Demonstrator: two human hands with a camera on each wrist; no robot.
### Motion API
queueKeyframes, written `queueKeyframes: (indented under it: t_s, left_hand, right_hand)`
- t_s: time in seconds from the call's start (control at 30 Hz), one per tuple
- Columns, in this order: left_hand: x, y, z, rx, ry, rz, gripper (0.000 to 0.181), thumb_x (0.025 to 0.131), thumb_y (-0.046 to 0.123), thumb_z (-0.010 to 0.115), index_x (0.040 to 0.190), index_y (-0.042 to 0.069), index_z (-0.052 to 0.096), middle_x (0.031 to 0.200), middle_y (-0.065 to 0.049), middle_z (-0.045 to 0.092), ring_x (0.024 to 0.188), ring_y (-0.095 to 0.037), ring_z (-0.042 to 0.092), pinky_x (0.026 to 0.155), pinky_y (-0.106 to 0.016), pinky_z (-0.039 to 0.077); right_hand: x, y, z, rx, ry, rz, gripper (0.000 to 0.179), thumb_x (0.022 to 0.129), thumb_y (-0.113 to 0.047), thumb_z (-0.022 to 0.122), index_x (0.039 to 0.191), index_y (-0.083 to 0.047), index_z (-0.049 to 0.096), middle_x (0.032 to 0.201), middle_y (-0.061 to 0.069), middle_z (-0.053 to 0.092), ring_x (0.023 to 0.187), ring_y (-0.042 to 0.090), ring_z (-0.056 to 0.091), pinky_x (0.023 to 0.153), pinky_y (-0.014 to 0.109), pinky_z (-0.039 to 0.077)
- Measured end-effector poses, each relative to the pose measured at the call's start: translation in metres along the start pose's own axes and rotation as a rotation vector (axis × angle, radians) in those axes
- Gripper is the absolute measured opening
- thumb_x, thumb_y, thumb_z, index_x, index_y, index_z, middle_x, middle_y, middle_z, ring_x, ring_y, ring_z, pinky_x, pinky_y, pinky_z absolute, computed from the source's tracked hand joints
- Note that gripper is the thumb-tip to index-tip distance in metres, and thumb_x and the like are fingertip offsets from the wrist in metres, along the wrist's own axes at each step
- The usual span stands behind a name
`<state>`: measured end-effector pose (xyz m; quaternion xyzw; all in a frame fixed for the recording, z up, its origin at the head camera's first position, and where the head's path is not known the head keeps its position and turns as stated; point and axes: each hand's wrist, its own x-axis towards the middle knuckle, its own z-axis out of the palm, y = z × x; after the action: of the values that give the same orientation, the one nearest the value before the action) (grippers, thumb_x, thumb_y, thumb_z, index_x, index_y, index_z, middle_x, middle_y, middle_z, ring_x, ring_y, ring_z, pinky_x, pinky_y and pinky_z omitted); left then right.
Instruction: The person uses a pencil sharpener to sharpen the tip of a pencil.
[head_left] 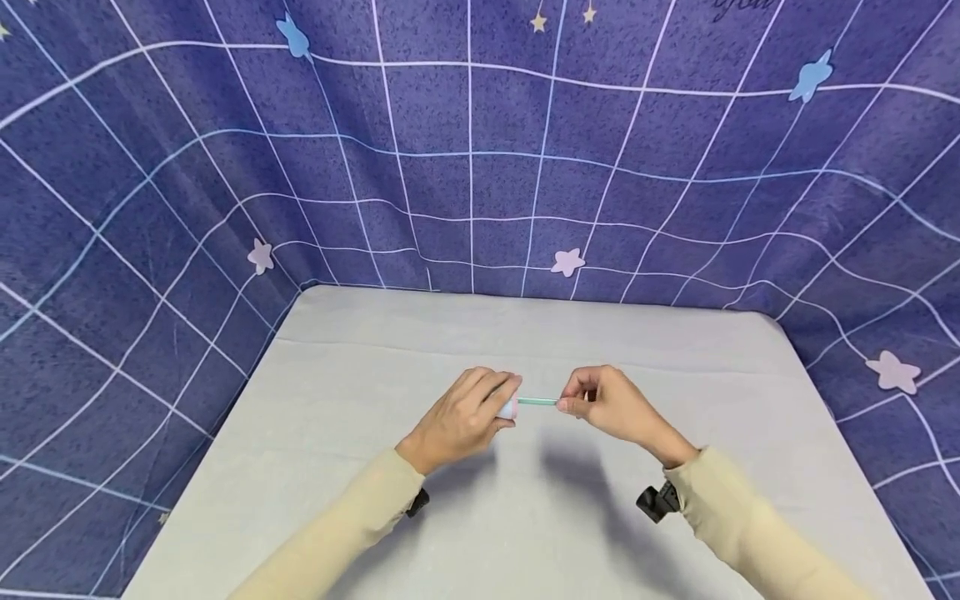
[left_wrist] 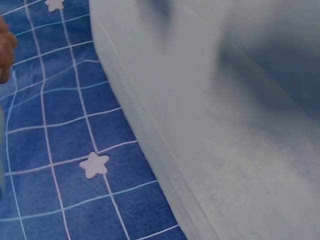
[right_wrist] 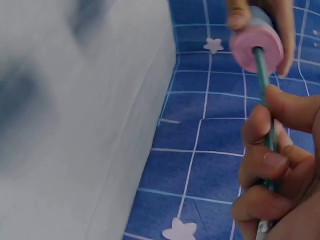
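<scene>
My left hand (head_left: 467, 410) grips a small round pencil sharpener (right_wrist: 252, 52), which has a pink end face and a light blue body. A green pencil (head_left: 537, 402) runs into the hole in that pink face. My right hand (head_left: 611, 404) holds the pencil between thumb and fingers; in the right wrist view the fingers (right_wrist: 265, 160) curl round its shaft, and a silvery part shows at the near end. The pencil's tip is hidden inside the sharpener. Only part of a hand (left_wrist: 6, 52) shows at the left edge of the left wrist view. Both hands are above the table.
A table with a pale cloth (head_left: 360, 350) lies under the hands, and their shadows fall on it. Behind and beside it hangs a blue-purple curtain (head_left: 420, 183) with grid lines and stars. A black wrist camera (head_left: 657, 502) sits at the right cuff.
</scene>
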<state>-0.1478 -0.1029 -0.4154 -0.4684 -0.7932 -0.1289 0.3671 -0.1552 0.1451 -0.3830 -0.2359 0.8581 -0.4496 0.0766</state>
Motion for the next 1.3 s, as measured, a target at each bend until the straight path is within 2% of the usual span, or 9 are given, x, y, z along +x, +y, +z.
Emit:
queueKeyframes:
  t_s: [0.1,0.2,0.33,0.47,0.7,0.87,0.97,1.1,1.3]
  left_hand:
    - [0.005,-0.004,-0.004,-0.032,-0.016,-0.037,0.056,0.077,0.027,0.075,0.12,-0.005,0.057,0.108,-0.012,0.062,0.093,-0.023,0.056,0.084,-0.033,0.048]
    - [0.012,-0.008,-0.01,-0.075,-0.022,-0.098,0.054,0.077,0.025,0.075,0.119,-0.005,0.058,0.107,-0.012,0.062,0.094,-0.023,0.056,0.086,-0.034,0.048]
    - [0.02,-0.01,-0.016,-0.192,-0.063,-0.237,0.052,0.077,0.021,0.078,0.118,-0.005,0.06,0.105,-0.011,0.064,0.096,-0.022,0.057,0.086,-0.032,0.049]
    - [0.023,-0.011,-0.022,-0.321,-0.153,-0.402,0.051,0.077,0.019,0.078,0.119,-0.004,0.062,0.104,-0.01,0.066,0.097,-0.021,0.058,0.081,-0.031,0.051]
    - [0.031,-0.017,-0.033,-0.538,-0.359,-0.591,0.046,0.08,0.018,0.076,0.121,0.002,0.063,0.105,-0.008,0.068,0.088,-0.016,0.059,0.074,-0.026,0.048]
    - [0.035,-0.022,-0.037,-0.689,-0.532,-0.624,0.041,0.082,0.019,0.074,0.119,0.002,0.065,0.103,-0.006,0.07,0.088,-0.012,0.061,0.084,-0.028,0.049]
    - [0.034,-0.022,-0.036,-0.699,-0.527,-0.613,0.041,0.081,0.017,0.075,0.118,0.002,0.065,0.102,-0.005,0.07,0.086,-0.012,0.061,0.083,-0.027,0.05]
    - [0.033,-0.017,-0.032,-0.637,-0.426,-0.553,0.045,0.078,0.015,0.077,0.119,0.002,0.064,0.101,-0.006,0.068,0.086,-0.014,0.06,0.08,-0.028,0.049]
    - [0.023,-0.009,-0.02,-0.474,-0.269,-0.402,0.051,0.075,0.016,0.08,0.12,0.0,0.062,0.107,-0.008,0.066,0.098,-0.018,0.059,0.086,-0.032,0.05]
  right_hand:
    - [-0.005,0.001,0.005,-0.167,0.133,-0.124,0.007,0.081,-0.012,0.073,0.079,-0.014,0.066,0.068,-0.007,0.059,0.05,0.0,0.04,0.045,0.02,0.034]
    - [-0.006,0.006,0.009,-0.32,0.3,-0.338,0.014,0.078,-0.009,0.075,0.087,-0.014,0.065,0.072,-0.007,0.062,0.052,0.0,0.042,0.046,0.019,0.036]
    - [-0.002,0.014,0.013,-0.475,0.511,-0.599,0.009,0.084,-0.014,0.071,0.091,-0.011,0.067,0.076,-0.003,0.067,0.057,0.007,0.054,0.051,0.022,0.042]
    - [0.003,0.017,0.016,-0.574,0.668,-0.753,0.019,0.094,-0.025,0.06,0.091,-0.011,0.071,0.08,-0.001,0.069,0.06,0.014,0.057,0.051,0.028,0.043]
    - [0.007,0.013,0.019,-0.723,0.806,-0.92,0.021,0.094,-0.022,0.06,0.084,-0.008,0.072,0.075,0.0,0.067,0.055,0.014,0.054,0.045,0.025,0.038]
    - [0.004,0.0,0.017,-0.85,0.863,-1.096,0.026,0.096,-0.017,0.056,0.076,-0.007,0.069,0.068,-0.001,0.063,0.048,0.011,0.047,0.041,0.019,0.03]
    - [0.003,-0.001,0.017,-0.839,0.849,-1.101,0.026,0.096,-0.017,0.055,0.076,-0.007,0.069,0.068,-0.001,0.062,0.047,0.01,0.046,0.04,0.018,0.029]
    - [0.0,0.004,0.018,-0.729,0.796,-1.002,0.027,0.097,-0.019,0.054,0.079,-0.006,0.07,0.069,0.0,0.063,0.046,0.011,0.049,0.039,0.02,0.034]
    - [-0.009,0.006,0.02,-0.541,0.636,-0.679,0.014,0.087,-0.022,0.067,0.078,-0.013,0.071,0.069,-0.007,0.066,0.045,0.001,0.045,0.039,0.015,0.032]
